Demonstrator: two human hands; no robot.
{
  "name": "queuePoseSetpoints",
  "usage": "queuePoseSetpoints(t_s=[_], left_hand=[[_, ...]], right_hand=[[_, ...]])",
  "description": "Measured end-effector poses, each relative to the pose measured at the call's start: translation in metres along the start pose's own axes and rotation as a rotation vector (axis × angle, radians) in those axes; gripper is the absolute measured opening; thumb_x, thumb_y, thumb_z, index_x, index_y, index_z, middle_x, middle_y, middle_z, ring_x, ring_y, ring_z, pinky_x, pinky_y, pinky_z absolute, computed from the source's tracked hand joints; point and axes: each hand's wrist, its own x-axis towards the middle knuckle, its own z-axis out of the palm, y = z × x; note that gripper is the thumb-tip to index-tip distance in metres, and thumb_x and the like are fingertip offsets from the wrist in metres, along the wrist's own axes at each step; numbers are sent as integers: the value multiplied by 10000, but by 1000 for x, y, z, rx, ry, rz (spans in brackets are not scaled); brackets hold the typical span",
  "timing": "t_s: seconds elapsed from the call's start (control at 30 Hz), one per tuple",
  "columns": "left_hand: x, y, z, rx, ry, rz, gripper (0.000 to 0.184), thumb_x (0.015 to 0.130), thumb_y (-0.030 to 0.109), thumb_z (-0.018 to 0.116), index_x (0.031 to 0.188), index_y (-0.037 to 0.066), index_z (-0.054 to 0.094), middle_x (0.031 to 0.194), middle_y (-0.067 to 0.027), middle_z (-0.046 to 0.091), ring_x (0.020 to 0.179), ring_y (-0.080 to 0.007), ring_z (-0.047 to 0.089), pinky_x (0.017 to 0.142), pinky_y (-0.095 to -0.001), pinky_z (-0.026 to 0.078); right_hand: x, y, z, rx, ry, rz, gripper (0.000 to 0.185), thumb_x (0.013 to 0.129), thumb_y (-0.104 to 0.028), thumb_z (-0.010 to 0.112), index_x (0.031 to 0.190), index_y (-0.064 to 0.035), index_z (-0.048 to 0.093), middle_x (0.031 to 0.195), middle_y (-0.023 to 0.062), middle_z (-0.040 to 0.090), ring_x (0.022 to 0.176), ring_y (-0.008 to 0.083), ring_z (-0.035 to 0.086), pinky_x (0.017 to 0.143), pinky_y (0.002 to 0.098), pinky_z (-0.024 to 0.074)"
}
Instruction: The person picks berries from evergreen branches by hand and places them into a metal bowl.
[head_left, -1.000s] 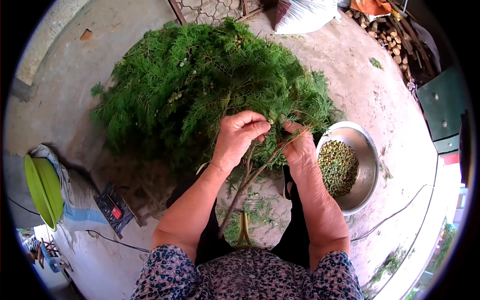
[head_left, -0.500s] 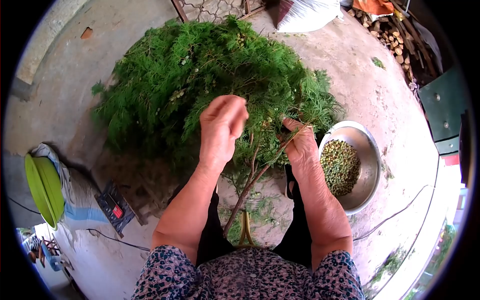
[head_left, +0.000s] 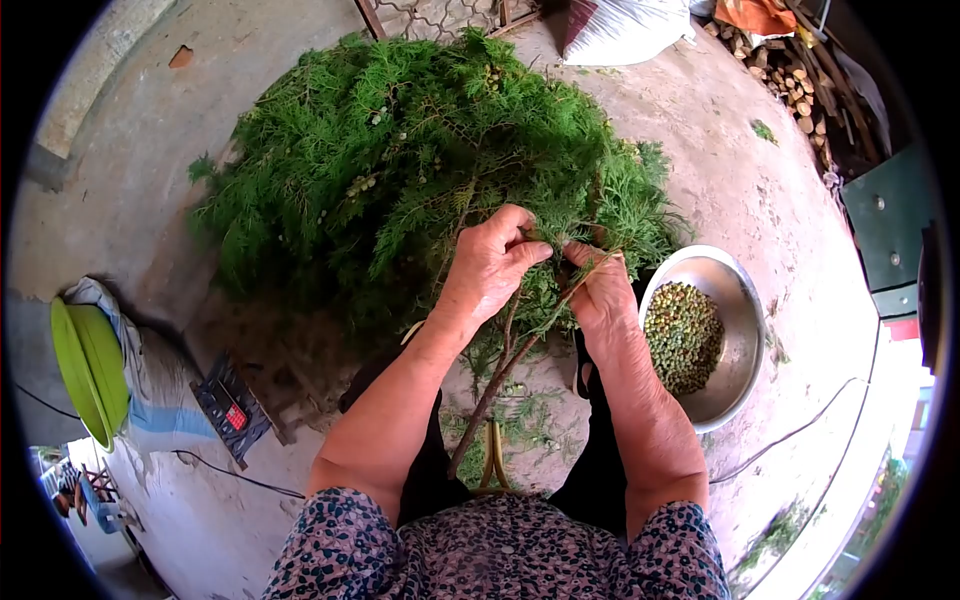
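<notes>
A big heap of green conifer branches with small pale cones lies in front of me. One brown-stemmed branch reaches back between my knees. My right hand is closed round this branch near its leafy part. Beside it, my left hand has thumb and fingers pinched together at the foliage; whatever lies between the fingertips is too small to make out. To the right of my right forearm stands a metal bowl, partly filled with small green and brown cones.
At the left are a lime-green basin, a pale sack and a dark crate-like object. A white sack, stacked firewood and a green cabinet stand farther off. A cable crosses the floor at the right.
My left hand drew back from the foliage to the left, then returned to it beside my right hand. My right hand has kept its grip on the branch.
</notes>
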Motion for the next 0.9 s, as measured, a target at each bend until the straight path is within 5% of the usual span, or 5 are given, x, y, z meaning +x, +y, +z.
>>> queuePoseSetpoints(t_s=[0.27, 0.43, 0.53, 0.67, 0.9], left_hand=[[-1, 19, -5, -607, -68, -327, 151, 781, 13, 588, 922, 36, 539, 669, -26, 526, 431, -26, 340, 371, -156, 244], [-3, 17, -4, -1056, -104, -407, 108, 791, 24, 570, 897, 37, 552, 662, -75, 543, 405, -47, 370, 369, -151, 280], [-1, 19, -5, -1072, -102, -420, 69, 792, 74, 566, 855, 54, 547, 643, -72, 538, 387, -56, 357, 369, -156, 277], [0, 21, -8, -1100, -21, -431, 94, 800, 173, 545, 782, 85, 518, 636, -61, 530, 392, -74, 357, 376, -191, 269], [3, 6, -14, -991, 169, -399, 173, 866, 239, 513, 794, 82, 515, 622, -13, 485, 408, -61, 350, 366, -187, 265]], right_hand=[[-5, -19, 2, 26, -36, 274, 237, 755, 32, 585, 968, -40, 509, 851, 78, 577, 739, 171, 558, 629, 287, 474], [2, -11, -9, 55, -147, 140, 298, 750, -8, 576, 1031, -23, 480, 863, 111, 571, 723, 198, 556, 590, 289, 456], [18, -7, -25, 230, -363, 181, 288, 752, -81, 528, 1030, -48, 461, 734, 82, 514, 590, 167, 480, 469, 243, 369], [11, -11, -13, 217, -311, 119, 256, 836, -249, 517, 1016, -72, 475, 615, 34, 424, 442, 128, 381, 379, 246, 288], [15, -19, -17, 305, -600, 146, 357, 921, -367, 345, 1028, -54, 480, 523, -13, 342, 360, 116, 295, 351, 271, 232]])
